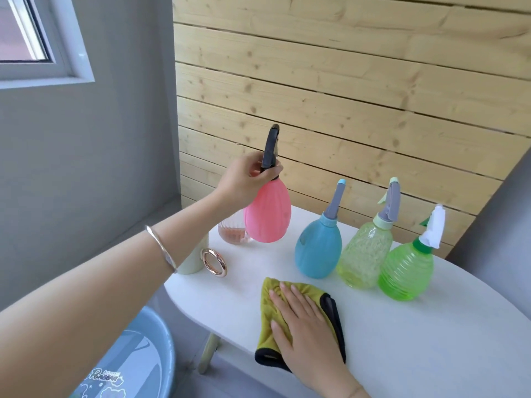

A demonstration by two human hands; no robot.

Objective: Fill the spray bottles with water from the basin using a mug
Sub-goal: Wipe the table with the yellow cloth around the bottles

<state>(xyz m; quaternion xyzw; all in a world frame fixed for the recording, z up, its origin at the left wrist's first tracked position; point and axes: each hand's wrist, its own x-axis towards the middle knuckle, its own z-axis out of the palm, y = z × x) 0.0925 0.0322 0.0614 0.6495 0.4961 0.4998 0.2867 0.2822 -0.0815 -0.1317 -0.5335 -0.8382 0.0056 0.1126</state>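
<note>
Table (402, 340): white, rounded, set against a plank wall (344, 81); everything below stands on it unless noted.

Pink spray bottle (268, 216): at the far left end of the table, black spray head (271, 147) on top, tilted slightly. My left hand (244, 182) has it by the neck, fingers (270, 175) curled round just under the head. I cannot tell whether its base touches the table.

Blue spray bottle (317, 251): upright, grey nozzle, just right of the pink one, apart from it.

Yellow-green spray bottle (365, 257): clear, upright, close beside the blue one.

Green spray bottle (406, 274): clear, upright, rightmost of the row, white head, just beside the yellow-green one.

Mug (195, 259): pale, with a rose-gold ring handle (214, 262), at the table's left edge, partly hidden behind my left forearm.

Glass (231, 234): ribbed, pinkish tint, behind and left of the pink bottle.

Cloth (265, 311): olive-yellow with a black border, bunched on the near side of the table. My right hand (304, 326) lies flat on it, fingers (290, 294) straight and together, gripping nothing.

Basin (149, 354): blue, on the floor lower left, below the table edge, printed lettering on its side.

Bangle (161, 248): silver, on my left wrist.

Window (28, 38): upper left, in a grey wall.
</note>
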